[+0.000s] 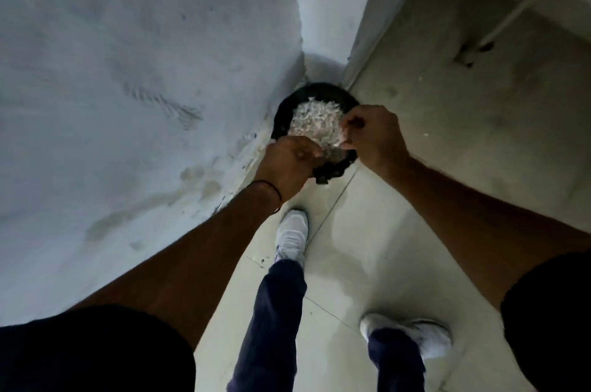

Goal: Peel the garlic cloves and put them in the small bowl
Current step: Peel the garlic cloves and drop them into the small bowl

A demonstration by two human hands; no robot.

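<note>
Though dim, pale flaky garlic skins (315, 123) in black bin (320, 88); left hand (287, 164), right hand (374, 136): grip indiscernible.

Both hands are over a black bin (319, 88) in the corner by the wall (128, 72). Left hand (292, 164) is at the near rim, right hand (372, 132) at the right rim. Fingers are curled; whether they hold anything is unclear. White peels (315, 123) lie heaped in the bin. A shoe (292, 231) stands on the floor (351, 231) just short of the bin.

Black bin (322, 88) on tiled floor (367, 231)

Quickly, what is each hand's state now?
Left hand: curled; what it holds cannot be told.
Right hand: curled; what it holds cannot be told.
</note>
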